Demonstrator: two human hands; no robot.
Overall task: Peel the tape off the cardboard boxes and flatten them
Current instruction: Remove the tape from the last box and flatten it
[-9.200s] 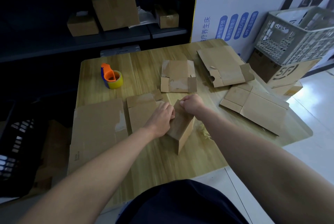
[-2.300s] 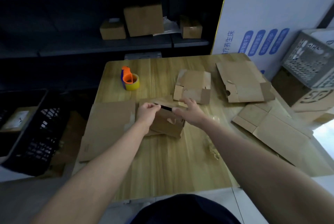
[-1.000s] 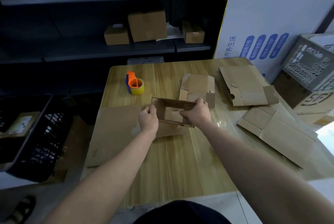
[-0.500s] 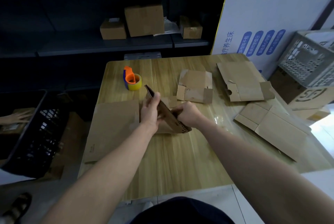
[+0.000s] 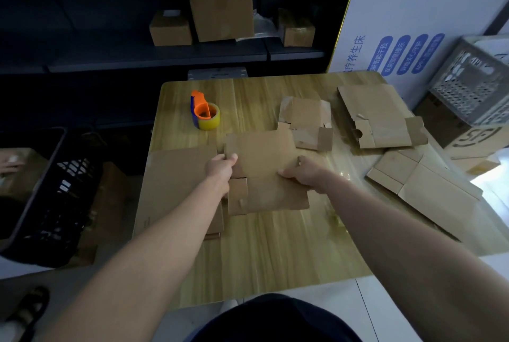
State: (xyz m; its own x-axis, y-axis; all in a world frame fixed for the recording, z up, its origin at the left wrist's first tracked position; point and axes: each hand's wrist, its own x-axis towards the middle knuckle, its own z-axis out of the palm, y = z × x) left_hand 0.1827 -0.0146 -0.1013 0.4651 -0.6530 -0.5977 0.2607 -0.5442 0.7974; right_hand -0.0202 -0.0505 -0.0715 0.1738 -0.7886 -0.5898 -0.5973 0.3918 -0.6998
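A small brown cardboard box point(image 5: 264, 168), folded flat, lies over other flat cardboard in the middle of the wooden table point(image 5: 275, 248). My left hand point(image 5: 221, 169) grips its left edge, thumb on top. My right hand point(image 5: 305, 172) grips its right edge. A large flat sheet of cardboard point(image 5: 176, 184) lies under my left forearm. More flattened boxes lie behind point(image 5: 305, 121), at the back right point(image 5: 377, 118) and at the right edge point(image 5: 421, 184).
An orange tape dispenser with a yellow roll point(image 5: 205, 114) stands at the back left of the table. A black crate point(image 5: 46, 195) sits on the floor at left, a grey crate point(image 5: 473, 82) on a box at right. Shelves behind hold closed boxes point(image 5: 221, 15).
The box stood open and was tilted on edge between my hands half a second ago; now it lies collapsed flat on the table, with both hands at its side edges.
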